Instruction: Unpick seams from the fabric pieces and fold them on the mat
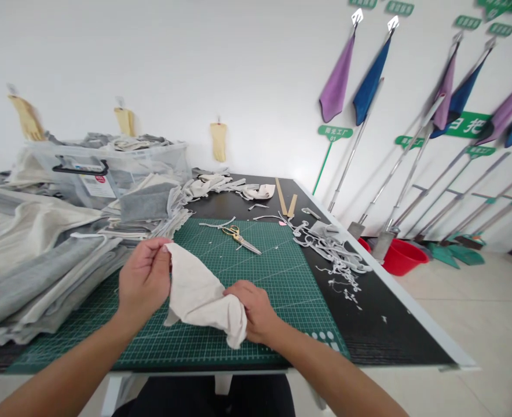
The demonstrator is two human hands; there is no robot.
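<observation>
A piece of cream-white fabric [199, 289] is stretched between my two hands above the green cutting mat [277, 272]. My left hand [146, 277] pinches its upper left corner between thumb and fingers. Further down on the right side, my right hand [252, 310] grips the cloth, and a loose end hangs below the fingers. Beyond the fabric, gold-handled scissors [242, 238] lie on the mat with their blades pointing right. A thin grey fabric strip [218, 223] rests behind them.
Stacked grey and cream fabric [51, 278] covers the table's left side, before a clear plastic bin [147, 165] of cloth. Fabric scraps [334, 249] lie right of the mat. Wooden rulers [281, 197] lie behind. A red bucket [406, 258] stands on the floor to the right.
</observation>
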